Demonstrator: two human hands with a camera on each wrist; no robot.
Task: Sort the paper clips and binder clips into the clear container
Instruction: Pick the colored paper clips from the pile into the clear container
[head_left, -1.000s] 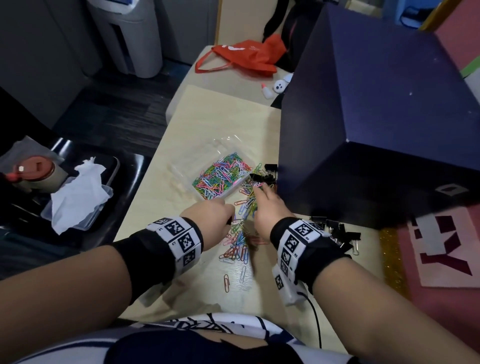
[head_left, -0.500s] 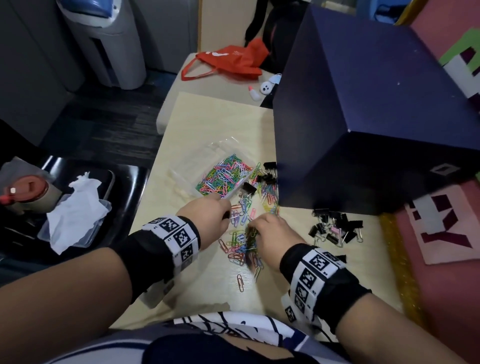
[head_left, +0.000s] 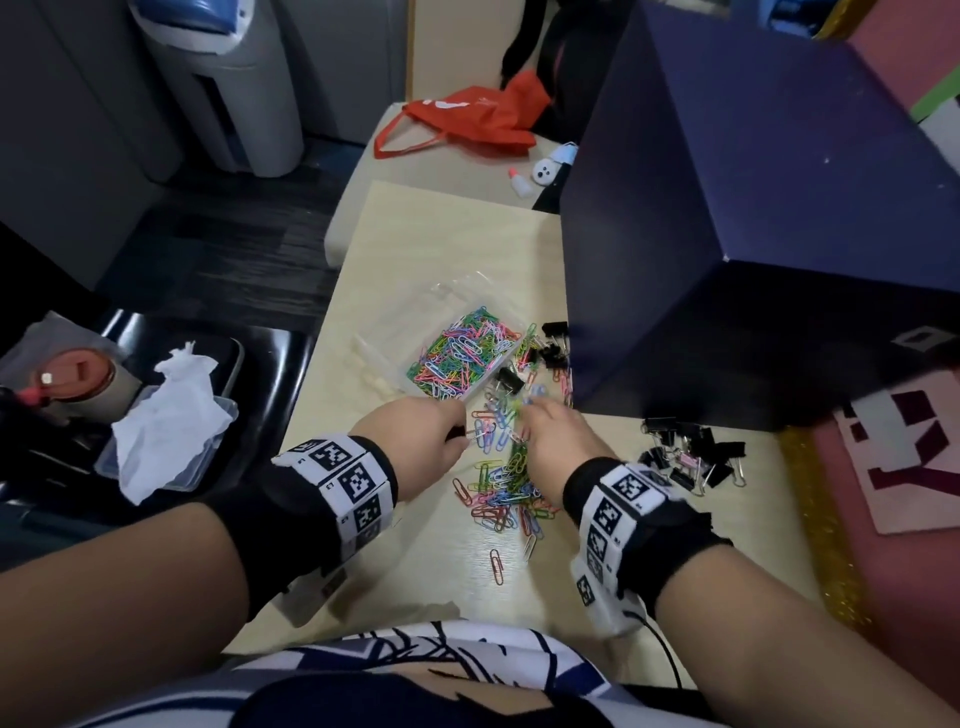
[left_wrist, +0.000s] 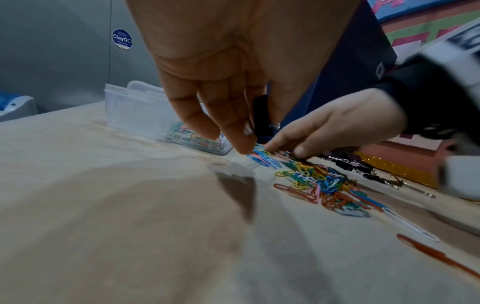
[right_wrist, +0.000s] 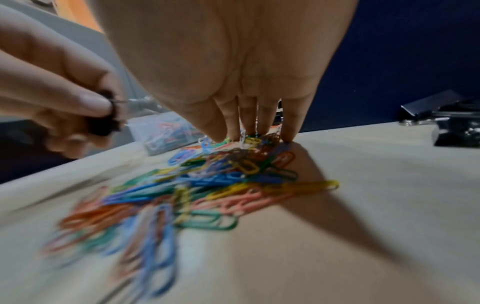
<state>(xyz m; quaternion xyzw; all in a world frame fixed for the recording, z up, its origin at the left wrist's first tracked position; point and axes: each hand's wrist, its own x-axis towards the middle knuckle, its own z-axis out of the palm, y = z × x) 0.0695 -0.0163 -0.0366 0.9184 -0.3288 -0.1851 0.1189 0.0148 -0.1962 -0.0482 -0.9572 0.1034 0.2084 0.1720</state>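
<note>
A clear container on the pale table holds many coloured paper clips. More coloured paper clips lie loose between my hands. My left hand hovers just in front of the container and pinches a black binder clip between thumb and fingers. The straight fingertips of my right hand press down on the far end of the loose pile. Several black binder clips lie to the right, and a few more by the box.
A large dark blue box stands close on the right, behind the clips. Left of the table is a black tray with a tissue-filled plastic box and a red-lidded cup. A red bag lies far back.
My right hand drew back toward me over the loose paper clips, then reached forward again to the pile's far end. My left hand stayed beside the container.
</note>
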